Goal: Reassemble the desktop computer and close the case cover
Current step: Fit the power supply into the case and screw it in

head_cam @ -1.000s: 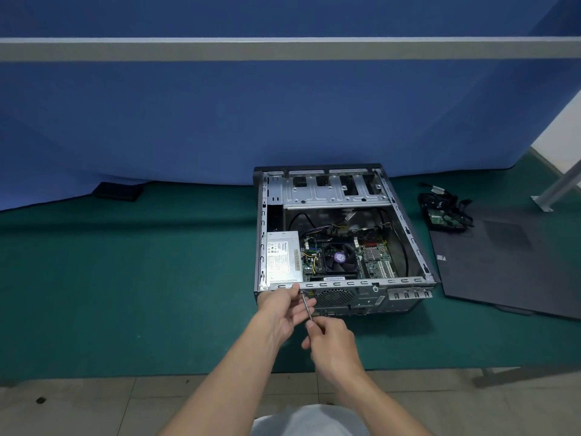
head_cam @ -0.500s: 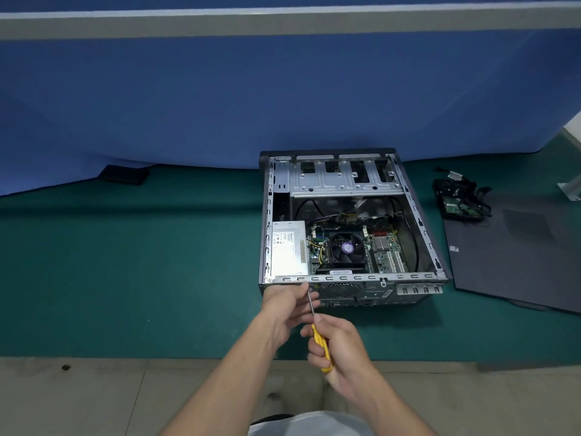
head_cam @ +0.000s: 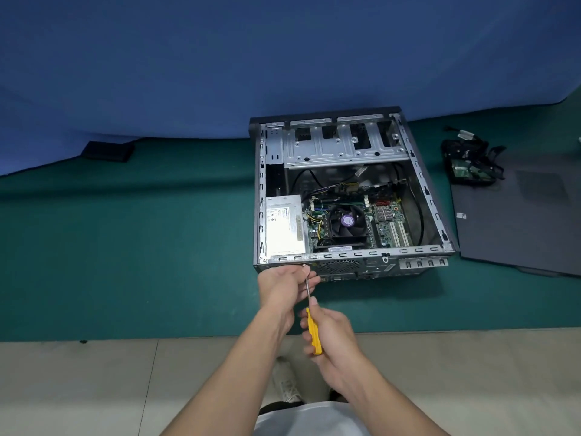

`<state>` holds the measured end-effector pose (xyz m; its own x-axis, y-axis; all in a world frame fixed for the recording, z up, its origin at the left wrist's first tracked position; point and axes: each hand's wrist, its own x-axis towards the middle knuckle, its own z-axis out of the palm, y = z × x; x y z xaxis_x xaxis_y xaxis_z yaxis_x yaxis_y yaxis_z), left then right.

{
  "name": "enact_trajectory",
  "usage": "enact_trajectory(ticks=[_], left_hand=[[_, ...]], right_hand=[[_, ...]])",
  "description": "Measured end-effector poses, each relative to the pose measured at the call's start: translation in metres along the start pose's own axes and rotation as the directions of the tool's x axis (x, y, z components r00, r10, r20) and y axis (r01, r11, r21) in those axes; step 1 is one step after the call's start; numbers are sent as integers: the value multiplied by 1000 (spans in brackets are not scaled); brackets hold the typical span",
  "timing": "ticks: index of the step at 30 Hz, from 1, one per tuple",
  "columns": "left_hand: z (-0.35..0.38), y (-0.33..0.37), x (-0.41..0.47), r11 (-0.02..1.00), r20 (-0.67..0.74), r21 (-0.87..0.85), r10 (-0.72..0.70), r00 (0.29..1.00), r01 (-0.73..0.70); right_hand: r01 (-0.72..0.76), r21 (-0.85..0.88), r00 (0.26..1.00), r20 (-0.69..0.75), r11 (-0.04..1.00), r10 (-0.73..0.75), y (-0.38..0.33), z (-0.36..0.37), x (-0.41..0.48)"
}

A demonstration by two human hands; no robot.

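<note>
An open desktop case (head_cam: pixel 418 171) lies on its side on the green table, showing a silver power supply (head_cam: pixel 284 228), a fan and the motherboard. My right hand (head_cam: pixel 330 335) grips a yellow-handled screwdriver (head_cam: pixel 313 333) whose tip meets a screw (head_cam: pixel 304 265) on the case's near rear panel. My left hand (head_cam: pixel 284 283) steadies the shaft near that screw, fingers curled round it. The dark case cover (head_cam: pixel 518 221) lies flat to the right of the case.
A loose drive with black cables (head_cam: pixel 471 162) sits at the cover's far end. A small black object (head_cam: pixel 108 151) lies at the back left by the blue partition. The table's front edge (head_cam: pixel 125 336) runs just below my hands, tiled floor beneath.
The view has tilted downward, so the case sits lower and larger. My right hand has slid down the screwdriver, exposing more yellow handle. The tip stays at the rear panel.
</note>
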<state>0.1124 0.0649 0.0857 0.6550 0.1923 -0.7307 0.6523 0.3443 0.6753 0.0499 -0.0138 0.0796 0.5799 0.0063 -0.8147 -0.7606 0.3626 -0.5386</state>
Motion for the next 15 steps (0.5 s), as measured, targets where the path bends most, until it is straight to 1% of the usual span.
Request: enact_trajectory(ticks=[3,5,6,7,9,10,12,13,14,15], left_hand=[[-1,1,0,1000,-6,-25,-11,1000,11],[-2,2,1,999,25,-25,-37,999,37],[-3,2,1,998,56,-11,-55,997,56],[-3,3,0,997,87,3,-71,994,71],[-2,4,1,997,104,9,-74,992,74],[-2,4,1,998,89,7,-68,994,67],[0,3,2,998,49,1,-56,997,56],[1,2,2,999,33,-2,-51,998,51],[2,1,3,999,18,-7,-47,999,47],[2,1,3,999,9,-13,-46,999,46]], right_hand=[[-180,246,971,200,952,131,-2,-3,4],[-291,346,927,331,892,174,-2,-6,7],[-316,369,916,360,874,179,-2,-7,8],[-313,378,918,357,871,175,-1,-7,8],[-225,352,954,269,909,132,1,-7,5],[-148,299,975,204,943,88,3,-8,4],[16,86,997,78,996,-22,6,-10,1],[58,-6,998,34,998,-58,6,-10,0],[70,-41,997,13,997,-70,6,-9,-1],[60,-18,998,22,998,-60,4,-8,-2]])
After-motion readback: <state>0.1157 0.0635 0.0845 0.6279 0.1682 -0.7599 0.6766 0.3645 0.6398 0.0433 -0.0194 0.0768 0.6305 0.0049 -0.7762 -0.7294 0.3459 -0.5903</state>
